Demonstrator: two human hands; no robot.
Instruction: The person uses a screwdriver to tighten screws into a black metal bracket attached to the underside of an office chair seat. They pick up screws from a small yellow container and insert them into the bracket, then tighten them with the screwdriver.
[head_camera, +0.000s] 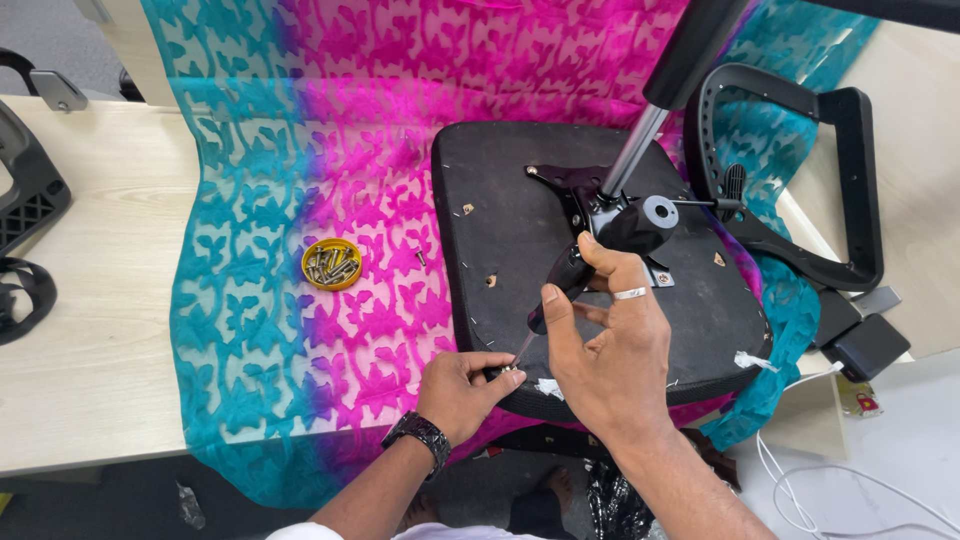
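An upturned black chair seat (520, 220) lies on a pink and teal patterned cloth (300, 130), with a metal bracket (585, 195) and a gas-lift column (650, 120) rising from its underside. My right hand (610, 345) grips a black-handled screwdriver (560, 285), whose tip points down at the seat's front edge. My left hand (460, 390), with a dark watch on the wrist, pinches a small screw (508, 370) at the screwdriver's tip.
A yellow round dish (332, 264) of several screws sits on the cloth left of the seat. A black armrest frame (800, 170) lies at the right, black chair parts (25, 200) at the far left. White cables (850, 480) trail at bottom right.
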